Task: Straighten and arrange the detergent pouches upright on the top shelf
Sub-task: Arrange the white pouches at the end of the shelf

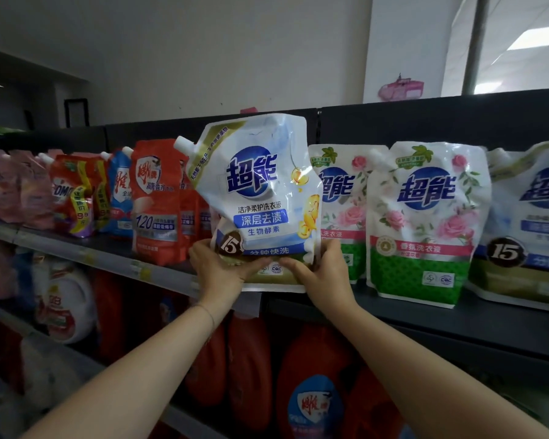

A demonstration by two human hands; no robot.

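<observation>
A white and blue detergent pouch (257, 198) with a spout at its upper left is held upright at the front edge of the top shelf (476, 321). My left hand (217, 267) grips its lower left corner. My right hand (319, 270) grips its lower right corner. Rose-print pouches (425, 223) stand upright to the right, one partly hidden behind the held pouch. Another white and blue pouch (533, 223) stands at the far right. Orange pouches (157, 201) stand to the left.
More red, blue and pink pouches (73, 194) line the top shelf to the left. Large red and white detergent bottles (311, 391) fill the shelf below. A dark back panel (441, 122) rises behind the pouches.
</observation>
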